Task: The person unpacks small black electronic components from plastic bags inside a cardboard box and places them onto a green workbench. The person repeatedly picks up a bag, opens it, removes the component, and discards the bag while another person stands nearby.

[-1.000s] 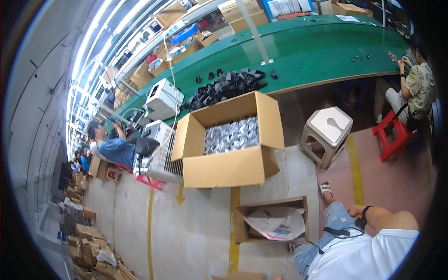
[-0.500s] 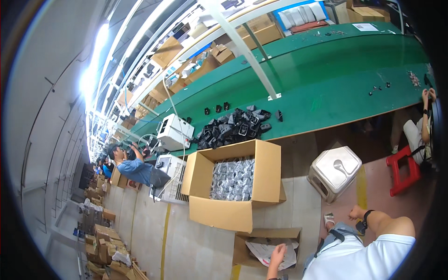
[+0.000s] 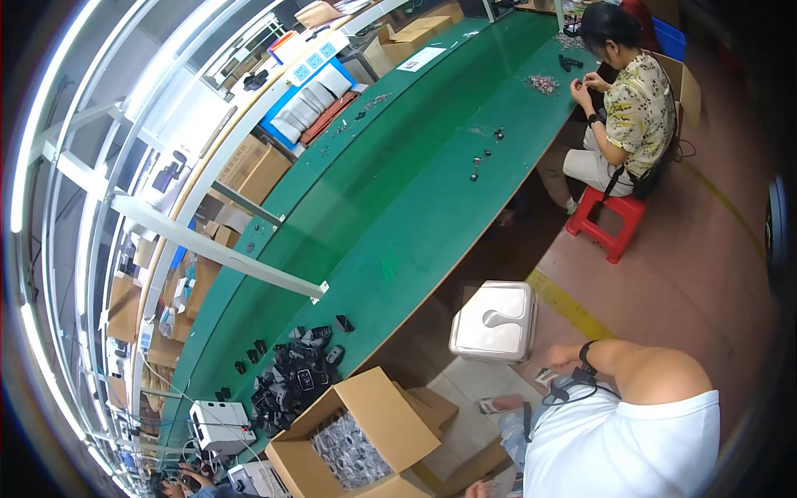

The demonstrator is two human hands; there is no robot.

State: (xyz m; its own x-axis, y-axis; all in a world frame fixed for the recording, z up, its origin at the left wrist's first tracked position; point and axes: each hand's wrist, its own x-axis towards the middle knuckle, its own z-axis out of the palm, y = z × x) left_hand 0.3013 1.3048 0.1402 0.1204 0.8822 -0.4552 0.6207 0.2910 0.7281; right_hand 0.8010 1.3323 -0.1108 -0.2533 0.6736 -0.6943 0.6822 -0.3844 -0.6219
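Note:
My right hand (image 3: 564, 356) hangs beside my body with its fingers loosely curled, and I see nothing in it; a dark band is on that wrist. It is nearest to a pale metallic stool (image 3: 490, 324). Only a bit of my left hand (image 3: 478, 490) shows at the lower edge, its fingers mostly cut off. Up and left of it stands an open cardboard box (image 3: 390, 411) with clear-bagged grey parts (image 3: 350, 448) inside. Behind the box, a heap of black plastic parts (image 3: 290, 373) lies on a long green workbench (image 3: 415, 241).
A person (image 3: 635, 112) sits on a red stool (image 3: 610, 220) at the bench's far right, both hands together near small parts (image 3: 542, 84). A white machine (image 3: 221, 426) stands by the heap. A metal post (image 3: 224, 245) rises from the bench. Yellow tape (image 3: 573, 307) marks the floor.
My view has swung to the right: the bench, heap and box now lie lower left, and the seated person is fully seen. My left hand has dropped to the lower edge.

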